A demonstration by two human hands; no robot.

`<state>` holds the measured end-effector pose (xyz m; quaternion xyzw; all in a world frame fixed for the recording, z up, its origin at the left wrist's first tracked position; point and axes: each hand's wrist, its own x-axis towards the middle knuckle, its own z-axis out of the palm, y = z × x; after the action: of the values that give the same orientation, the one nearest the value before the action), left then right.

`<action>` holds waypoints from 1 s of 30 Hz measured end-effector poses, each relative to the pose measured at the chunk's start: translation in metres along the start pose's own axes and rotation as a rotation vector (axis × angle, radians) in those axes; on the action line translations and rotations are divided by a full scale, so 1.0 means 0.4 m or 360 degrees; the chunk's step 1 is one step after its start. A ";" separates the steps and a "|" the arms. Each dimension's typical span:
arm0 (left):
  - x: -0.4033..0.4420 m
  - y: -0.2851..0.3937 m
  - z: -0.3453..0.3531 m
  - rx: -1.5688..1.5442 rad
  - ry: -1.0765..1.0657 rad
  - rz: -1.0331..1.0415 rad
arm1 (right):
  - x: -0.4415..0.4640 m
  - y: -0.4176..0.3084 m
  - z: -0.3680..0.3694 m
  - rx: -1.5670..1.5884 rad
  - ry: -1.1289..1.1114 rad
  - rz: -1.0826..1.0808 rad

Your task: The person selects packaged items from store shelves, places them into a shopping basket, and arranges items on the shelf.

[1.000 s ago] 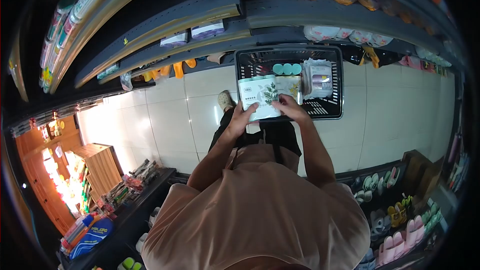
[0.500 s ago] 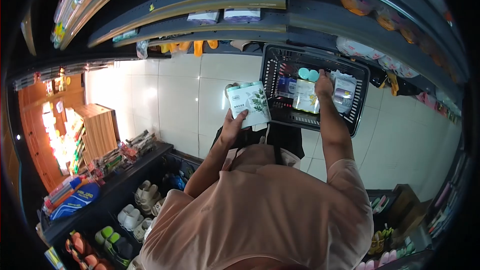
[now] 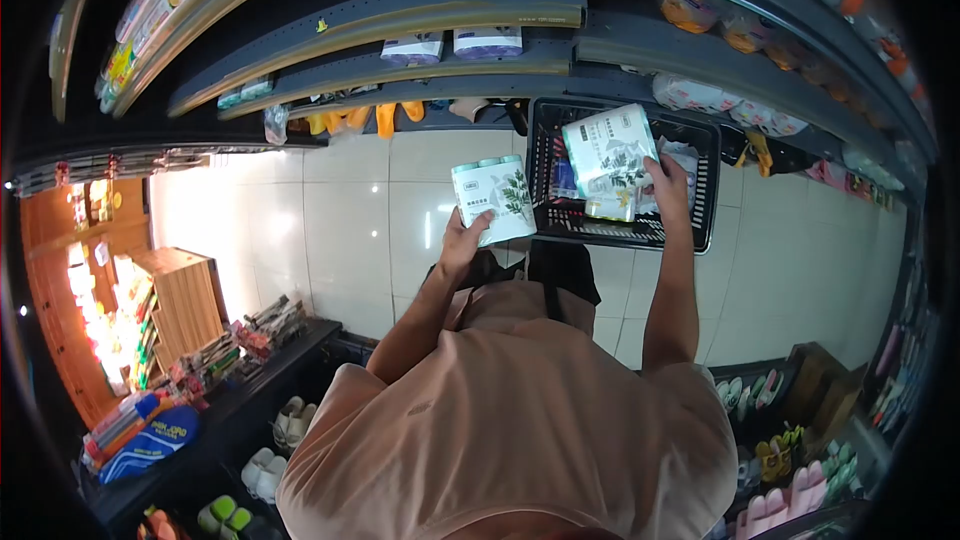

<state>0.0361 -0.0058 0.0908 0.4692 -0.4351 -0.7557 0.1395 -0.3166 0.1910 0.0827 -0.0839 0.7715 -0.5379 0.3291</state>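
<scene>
My left hand [image 3: 466, 238] grips a white and green pack with a leaf print [image 3: 494, 200], held left of the black basket [image 3: 709, 190]. A similar leaf-print pack [image 3: 610, 155] is in my right hand [image 3: 667, 180], tilted above the basket and hiding part of what lies inside. Below that pack a gold and white packet [image 3: 611, 208] shows in the basket. At the basket's right side lies a white packet [image 3: 680, 162], partly behind my right hand.
Dark shelves [image 3: 470, 0] with purple and white packs [image 3: 487, 42] run across the top. Slippers [image 3: 785, 500] stand on racks at lower right and lower left. A wooden cabinet [image 3: 180, 305] is at the left. Pale floor tiles [image 3: 345, 210] lie between.
My right hand has lifted the second leaf-print pack out of the basket and now holds it above. My left hand still holds its pack, slightly shifted left.
</scene>
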 end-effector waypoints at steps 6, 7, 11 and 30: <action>-0.035 0.098 -0.104 -0.0010 -0.0174 0.0053 | -0.208 -0.049 0.134 0.0849 -0.0077 0.0109; -0.040 0.107 -0.128 -0.0012 -0.0196 0.0098 | -0.235 -0.062 0.170 0.0851 -0.0156 0.0092; -0.083 0.156 -0.257 -0.0127 -0.0318 0.0079 | -0.319 -0.083 0.335 0.0744 -0.0426 0.0121; -0.283 0.232 -0.871 -0.0269 0.0046 0.0230 | -0.557 -0.128 1.106 0.0908 -0.1066 0.0722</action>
<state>0.3662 -0.1735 0.1674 0.4340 -0.4005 -0.7708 0.2389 0.1077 -0.0648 0.1304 0.0114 0.4442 -0.5859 0.6777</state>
